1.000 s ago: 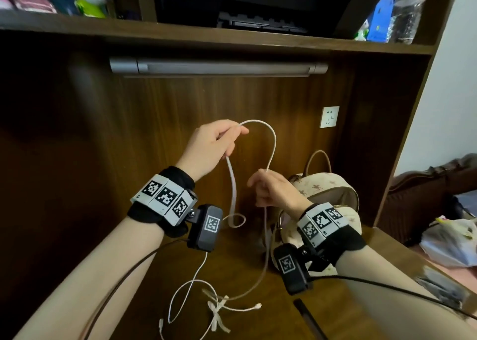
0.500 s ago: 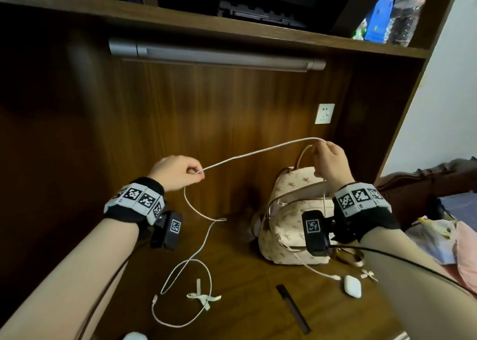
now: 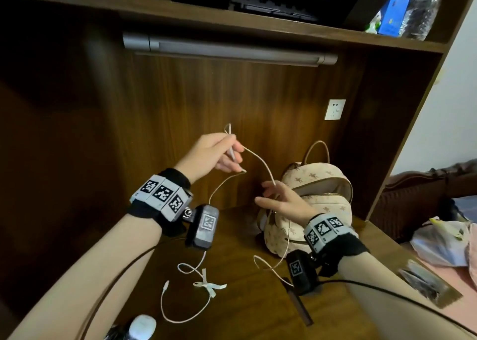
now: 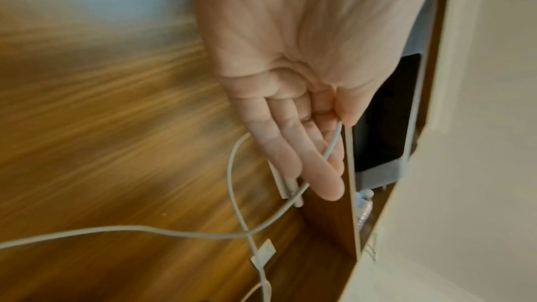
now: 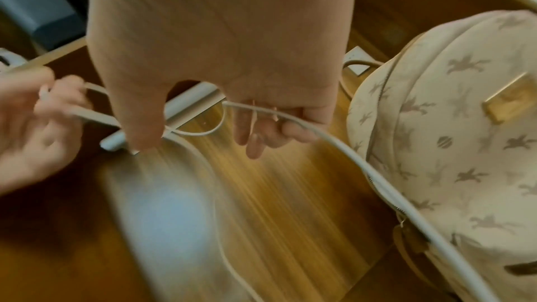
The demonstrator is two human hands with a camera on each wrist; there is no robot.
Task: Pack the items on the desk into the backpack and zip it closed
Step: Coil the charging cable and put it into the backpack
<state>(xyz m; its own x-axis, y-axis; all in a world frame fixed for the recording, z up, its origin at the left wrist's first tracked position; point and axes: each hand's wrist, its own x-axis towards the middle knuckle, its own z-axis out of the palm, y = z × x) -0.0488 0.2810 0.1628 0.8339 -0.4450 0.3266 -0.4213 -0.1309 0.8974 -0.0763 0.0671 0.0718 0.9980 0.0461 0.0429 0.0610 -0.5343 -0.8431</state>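
White cable (image 3: 260, 162) being gathered between two hands beside the open backpack (image 3: 316, 197).

Head view: the left hand (image 3: 206, 156) pinches a folded loop of cable above and left of the backpack, probably to keep the coil from springing loose; the right hand (image 3: 281, 201), just in front of the backpack's open mouth, has its fingers loosely spread with the cable running through them, likely feeding slack. The tail lies on the bench (image 3: 240, 311) left of the backpack, tied with a ribbon (image 3: 209, 285); a comb (image 3: 296, 301) lies in front of the backpack. Left wrist view: thumb presses cable (image 4: 331, 146) against nearly straight fingers (image 4: 290, 146). Right wrist view: cable (image 5: 319, 132) drapes over half-curled fingers (image 5: 261, 132), close against the backpack (image 5: 453, 137); room above the mouth looks free.
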